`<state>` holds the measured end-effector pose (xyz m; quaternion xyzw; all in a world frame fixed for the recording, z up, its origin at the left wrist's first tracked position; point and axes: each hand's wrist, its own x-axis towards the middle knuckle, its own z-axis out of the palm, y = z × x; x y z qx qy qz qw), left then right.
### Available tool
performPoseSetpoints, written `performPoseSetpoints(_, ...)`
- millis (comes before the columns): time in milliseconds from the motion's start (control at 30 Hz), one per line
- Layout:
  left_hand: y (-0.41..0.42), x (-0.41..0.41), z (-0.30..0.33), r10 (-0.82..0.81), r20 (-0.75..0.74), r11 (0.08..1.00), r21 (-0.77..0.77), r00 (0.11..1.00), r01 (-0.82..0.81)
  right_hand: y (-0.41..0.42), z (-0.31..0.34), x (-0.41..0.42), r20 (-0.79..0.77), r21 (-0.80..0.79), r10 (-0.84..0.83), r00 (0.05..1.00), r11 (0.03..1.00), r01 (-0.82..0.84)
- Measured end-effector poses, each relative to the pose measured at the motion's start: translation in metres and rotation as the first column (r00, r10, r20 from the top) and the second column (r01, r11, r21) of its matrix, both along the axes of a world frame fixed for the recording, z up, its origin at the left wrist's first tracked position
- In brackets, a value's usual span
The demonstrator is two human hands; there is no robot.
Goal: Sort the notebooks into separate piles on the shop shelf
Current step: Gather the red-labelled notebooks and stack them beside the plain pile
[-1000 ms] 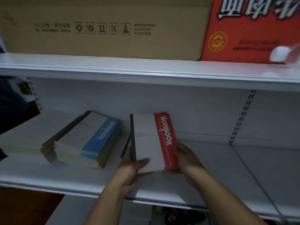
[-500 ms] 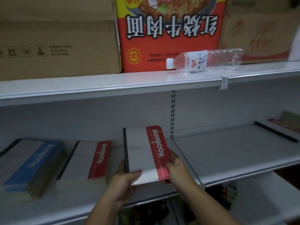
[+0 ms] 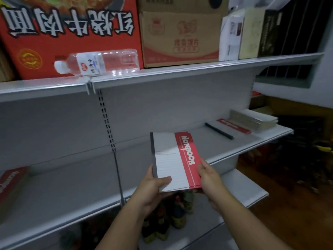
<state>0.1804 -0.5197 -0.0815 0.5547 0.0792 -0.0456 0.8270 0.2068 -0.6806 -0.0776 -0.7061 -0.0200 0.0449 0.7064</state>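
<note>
Head view: your left hand and right hand gripped the red-banded notebook stack, fingers curled around its near corners, long axis pointing toward the shelf, probably several notebooks.

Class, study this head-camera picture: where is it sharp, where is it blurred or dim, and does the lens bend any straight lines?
Head view: the held notebook and both hands, left and right, are sharpest; the red notebook at far left is smeared; the lower right floor is very dim; the upper shelf edge bows, wide-angle distortion; light glints on the bottle.
</note>
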Motion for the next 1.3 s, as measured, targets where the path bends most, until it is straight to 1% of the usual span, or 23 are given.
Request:
performPoseSetpoints(233, -0.073, 0.056, -0.009, -0.134, -0.020, 0.991, -0.001, 0.991, 0.134, -0.081, -0.005, 0.031, -0.079, -0.003, -0.084, 0.993, 0.996, 0.084)
performPoseSetpoints(333, -0.096, 0.090, -0.016, -0.190, -0.015, 0.982, -0.009, 0.982, 0.190, -0.109, -0.007, 0.062, -0.105, -0.002, -0.166, 0.981, 0.986, 0.166)
performPoseSetpoints(433, -0.120, 0.127, -0.025, -0.213, -0.037, 0.977, -0.006, 0.976, 0.213, -0.136, -0.008, 0.105, -0.142, -0.057, -0.255, 0.957, 0.967, 0.249)
performPoseSetpoints(533, -0.143, 0.167, -0.027, -0.233, -0.012, 0.972, -0.009, 0.972, 0.233, -0.160, -0.003, 0.149, -0.155, -0.128, -0.303, 0.940, 0.950, 0.285)
performPoseSetpoints(667, -0.165, 0.219, -0.018, -0.291, -0.026, 0.952, -0.111, 0.957, 0.286, -0.187, 0.003, 0.206, -0.134, -0.209, -0.360, 0.923, 0.921, 0.328)
performPoseSetpoints(733, -0.171, 0.241, -0.014, -0.257, -0.055, 0.965, -0.072, 0.965, 0.253, -0.198, 0.005, 0.226, -0.129, -0.232, -0.383, 0.915, 0.908, 0.348)
performPoseSetpoints(833, -0.180, 0.269, -0.019, -0.195, -0.086, 0.977, 0.067, 0.977, 0.201, -0.209, 0.005, 0.250, -0.120, -0.235, -0.406, 0.906, 0.898, 0.371)
performPoseSetpoints(967, -0.191, 0.302, -0.033, -0.066, -0.155, 0.986, 0.140, 0.986, 0.088, -0.222, 0.000, 0.287, -0.048, -0.359, -0.398, 0.916, 0.863, 0.356)
performPoseSetpoints(1167, -0.218, 0.346, -0.037, 0.068, -0.165, 0.970, 0.240, 0.984, -0.027, -0.249, -0.010, 0.363, 0.000, -0.594, -0.232, 0.973, 0.783, 0.186)
performPoseSetpoints(1300, -0.237, 0.369, -0.034, 0.163, -0.141, 0.918, 0.385, 0.976, -0.097, -0.266, -0.019, 0.401, 0.028, -0.686, -0.091, 0.995, 0.722, 0.086)
